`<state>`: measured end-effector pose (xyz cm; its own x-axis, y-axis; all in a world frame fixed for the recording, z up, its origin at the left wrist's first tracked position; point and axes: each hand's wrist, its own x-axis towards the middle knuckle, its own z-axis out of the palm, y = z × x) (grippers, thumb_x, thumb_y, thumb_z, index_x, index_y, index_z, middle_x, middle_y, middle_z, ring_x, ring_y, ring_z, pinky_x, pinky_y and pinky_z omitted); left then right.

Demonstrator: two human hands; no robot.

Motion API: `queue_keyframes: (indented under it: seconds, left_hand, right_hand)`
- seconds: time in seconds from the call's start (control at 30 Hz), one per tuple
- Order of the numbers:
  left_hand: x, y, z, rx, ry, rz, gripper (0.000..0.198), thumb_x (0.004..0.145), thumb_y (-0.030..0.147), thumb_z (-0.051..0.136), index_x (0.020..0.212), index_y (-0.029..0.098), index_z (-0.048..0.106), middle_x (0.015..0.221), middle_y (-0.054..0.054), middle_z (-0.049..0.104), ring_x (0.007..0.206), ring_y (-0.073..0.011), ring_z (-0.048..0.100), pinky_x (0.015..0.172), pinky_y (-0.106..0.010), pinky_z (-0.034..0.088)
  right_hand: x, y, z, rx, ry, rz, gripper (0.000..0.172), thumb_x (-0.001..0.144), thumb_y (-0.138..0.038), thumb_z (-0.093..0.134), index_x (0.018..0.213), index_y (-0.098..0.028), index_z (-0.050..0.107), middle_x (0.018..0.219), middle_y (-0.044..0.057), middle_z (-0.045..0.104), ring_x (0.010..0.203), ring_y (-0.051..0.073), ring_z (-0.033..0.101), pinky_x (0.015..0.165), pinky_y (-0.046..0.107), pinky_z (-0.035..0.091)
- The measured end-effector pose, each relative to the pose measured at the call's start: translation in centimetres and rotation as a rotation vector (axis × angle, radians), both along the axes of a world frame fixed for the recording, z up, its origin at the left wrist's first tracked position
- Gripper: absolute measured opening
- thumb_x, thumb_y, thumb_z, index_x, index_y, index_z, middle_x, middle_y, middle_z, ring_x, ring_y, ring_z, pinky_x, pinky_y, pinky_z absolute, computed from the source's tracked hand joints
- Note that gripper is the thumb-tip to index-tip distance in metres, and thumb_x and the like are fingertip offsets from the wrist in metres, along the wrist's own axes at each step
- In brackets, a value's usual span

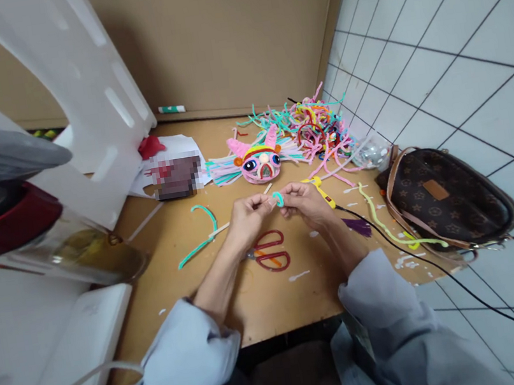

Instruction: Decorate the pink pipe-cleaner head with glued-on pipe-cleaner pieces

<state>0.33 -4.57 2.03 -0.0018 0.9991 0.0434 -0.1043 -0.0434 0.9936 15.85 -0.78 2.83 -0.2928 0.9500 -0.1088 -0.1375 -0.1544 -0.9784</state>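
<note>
Between the fingertips of both hands is a small coiled turquoise pipe cleaner (pixel 279 199). My left hand (pixel 250 218) pinches it from the left, while my right hand (pixel 305 203) grips its other side. Just beyond them stands a pink pipe-cleaner animal head (pixel 260 163) with big blue eyes, upright ears and a yellow and red band. Red-handled scissors (pixel 271 251) lie on the table below my hands. A yellow glue gun (pixel 323 191) rests behind my right hand, partly hidden. Left of my left hand lies a bent turquoise pipe cleaner (pixel 198 251).
A tangled pile of coloured pipe cleaners (pixel 317 122) sits at the back right. Beside the tiled wall is a brown handbag (pixel 446 196); a black cord (pixel 415 251) runs past it. A purple tassel (pixel 357 227) lies near my right forearm. A clear jug (pixel 95 242) stands left.
</note>
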Motion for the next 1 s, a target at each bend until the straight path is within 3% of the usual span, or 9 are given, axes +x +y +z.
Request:
queue_keyframes:
  seconds: [0.33,0.57,1.0]
  left_hand:
    - [0.1,-0.3,0.8,-0.020,-0.087,-0.073,0.051,0.055,0.063,0.087,0.066,0.014,0.073,0.064,-0.003,0.068,0.061,-0.0121,0.052,0.064,-0.026,0.041]
    - [0.1,-0.4,1.3,-0.052,-0.083,-0.051,0.053,0.051,0.063,0.089,0.063,0.014,0.071,0.061,-0.002,0.065,0.060,-0.0109,0.049,0.063,-0.026,0.040]
    - [0.1,-0.5,1.1,-0.083,-0.075,-0.058,0.054,0.049,0.061,0.091,0.062,0.014,0.068,0.061,-0.002,0.065,0.059,-0.0104,0.050,0.060,-0.024,0.040]
  right_hand:
    - [0.4,0.1,0.1,-0.068,0.041,0.076,0.051,0.040,-0.044,0.098,0.068,-0.017,0.064,0.054,-0.003,0.067,0.047,0.010,0.063,0.050,0.021,0.052]
    - [0.0,-0.1,0.5,0.037,-0.040,0.005,0.053,0.039,-0.048,0.098,0.067,-0.017,0.067,0.052,-0.001,0.068,0.046,0.010,0.061,0.050,0.021,0.051]
    - [-0.4,-0.2,0.6,0.043,-0.120,-0.030,0.056,0.037,-0.054,0.096,0.065,-0.017,0.065,0.050,0.000,0.067,0.045,0.010,0.062,0.047,0.019,0.051]
